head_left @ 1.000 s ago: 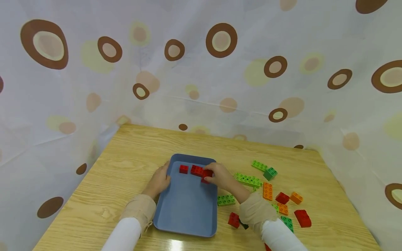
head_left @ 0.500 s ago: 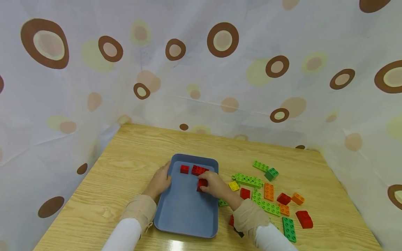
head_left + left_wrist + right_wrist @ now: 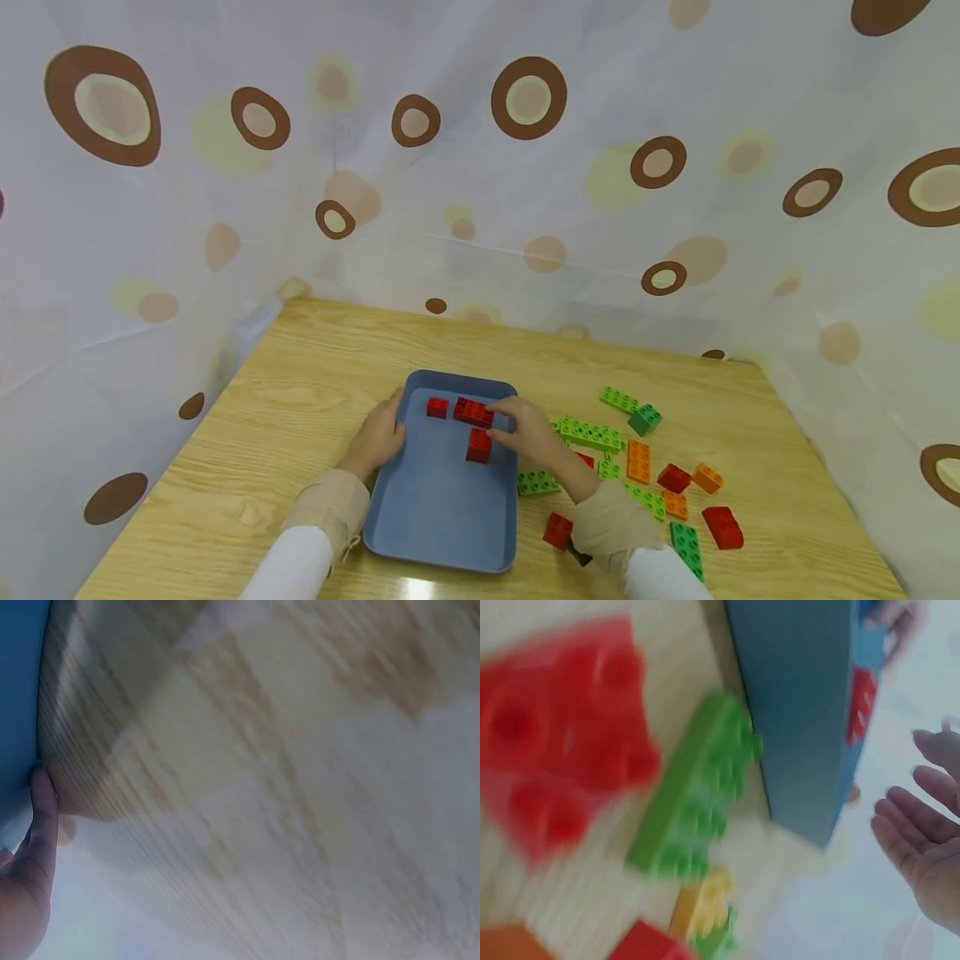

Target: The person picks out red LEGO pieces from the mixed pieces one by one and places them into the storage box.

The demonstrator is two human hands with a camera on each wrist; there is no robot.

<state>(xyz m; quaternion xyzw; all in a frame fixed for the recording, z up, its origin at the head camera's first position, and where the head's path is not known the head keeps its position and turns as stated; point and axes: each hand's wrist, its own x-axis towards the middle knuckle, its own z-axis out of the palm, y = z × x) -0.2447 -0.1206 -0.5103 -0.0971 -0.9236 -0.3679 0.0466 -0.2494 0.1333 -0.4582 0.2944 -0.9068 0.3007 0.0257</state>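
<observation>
A blue-grey tray [image 3: 442, 517] lies on the wooden table, with red toy bricks in its far part: a small brick [image 3: 437, 407], a long brick [image 3: 473, 412] and a square brick [image 3: 479, 446]. My left hand [image 3: 377, 435] holds the tray's left wall, its fingers along the outside in the left wrist view. Over the tray's right rim, my right hand [image 3: 529, 432] has its fingers spread apart and nothing between them, just right of the long and square bricks. The right wrist view shows its fingers [image 3: 911, 825] loosely extended above the tray wall.
Loose bricks lie right of the tray: light green [image 3: 591, 433], dark green [image 3: 645, 418], orange [image 3: 639, 461] and red [image 3: 557, 530]. A curved red piece [image 3: 723, 527] lies farther right. A yellow brick [image 3: 703, 904] shows in the right wrist view. A patterned cloth [image 3: 480, 167] hangs behind the table.
My right hand has moved the square red brick nearer and slightly left inside the tray, let go of it and drawn back right. My left hand stays on the tray.
</observation>
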